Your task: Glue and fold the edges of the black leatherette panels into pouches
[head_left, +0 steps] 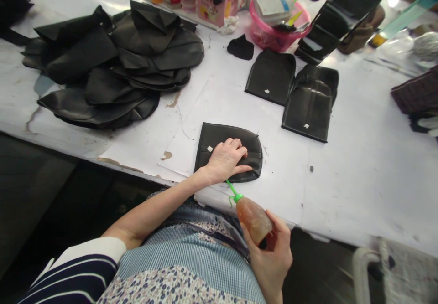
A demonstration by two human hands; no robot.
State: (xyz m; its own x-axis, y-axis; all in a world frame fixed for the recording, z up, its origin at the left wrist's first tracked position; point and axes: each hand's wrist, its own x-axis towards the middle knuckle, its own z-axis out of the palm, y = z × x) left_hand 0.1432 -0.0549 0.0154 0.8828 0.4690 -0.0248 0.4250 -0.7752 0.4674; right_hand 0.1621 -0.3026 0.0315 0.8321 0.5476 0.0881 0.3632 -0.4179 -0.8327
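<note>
A flat black leather-like piece [219,133] with a rounded right end lies at the table's front edge, a small white tag on it. My left hand [227,158] rests on top of it, thumb apart and the other fingers bent; whether they grip anything is hidden. In my right hand [273,249] is a squeeze bottle [251,217] of amber content, tilted, its green nozzle pointing up-left at the piece's lower edge by my left wrist. The nozzle's tip is partly hidden there.
Black pieces [137,62] are heaped at the left. Two finished-looking black pieces [272,74] [308,108] lie right of centre. Behind stand a pink basket [278,35] and a pink box [210,3]. A pale frame [361,272] is at the lower right.
</note>
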